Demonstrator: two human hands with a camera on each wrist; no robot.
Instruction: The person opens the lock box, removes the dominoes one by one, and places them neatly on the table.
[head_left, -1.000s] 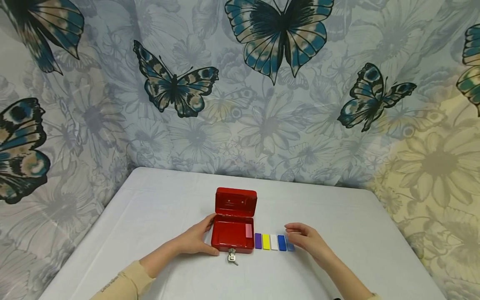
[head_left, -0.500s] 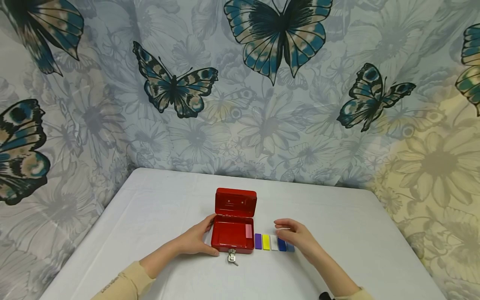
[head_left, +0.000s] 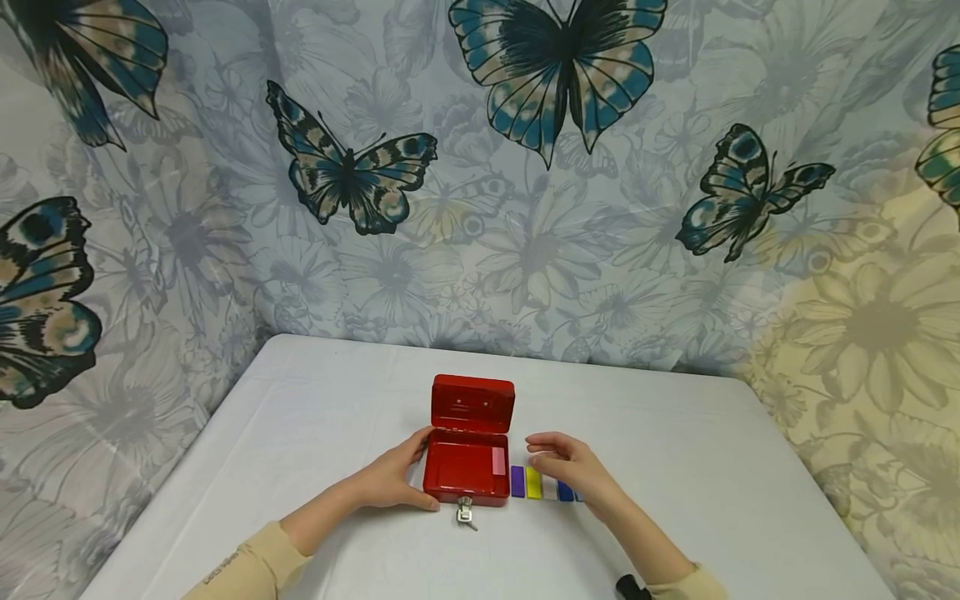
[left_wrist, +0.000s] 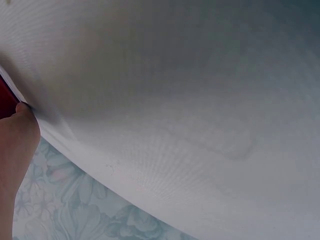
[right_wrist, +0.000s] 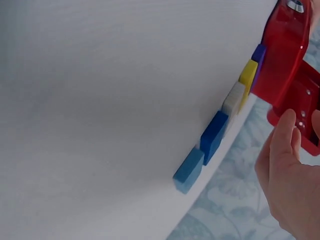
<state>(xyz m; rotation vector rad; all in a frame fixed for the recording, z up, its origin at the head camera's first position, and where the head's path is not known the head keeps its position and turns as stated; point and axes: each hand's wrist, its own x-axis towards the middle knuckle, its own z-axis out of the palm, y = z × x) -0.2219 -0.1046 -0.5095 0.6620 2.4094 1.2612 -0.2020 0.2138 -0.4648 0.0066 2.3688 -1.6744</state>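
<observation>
A small red metal cash box [head_left: 457, 468] stands on the table with its lid raised. Inside, against the right wall, lies a pink block [head_left: 498, 461]. My left hand [head_left: 386, 481] holds the box's left side, thumb at the front corner and fingers at the back. Right of the box runs a row of blocks: purple [head_left: 518, 482], yellow [head_left: 533, 483], white [head_left: 549, 490], dark blue [right_wrist: 214, 136] and light blue [right_wrist: 189, 171]. Over this row hovers my right hand [head_left: 573, 471], its fingers loosely bent with nothing in them, partly covering the right-hand blocks in the head view.
A silver lock with a key [head_left: 465, 512] sticks out at the box's front. The white-covered table [head_left: 337, 392] ends at a butterfly-patterned cloth backdrop [head_left: 525, 275]. A black object [head_left: 632, 587] sits by the right sleeve.
My right hand has moved left along the row, from the light blue block toward the yellow one. The left hand and the box have stayed in place.
</observation>
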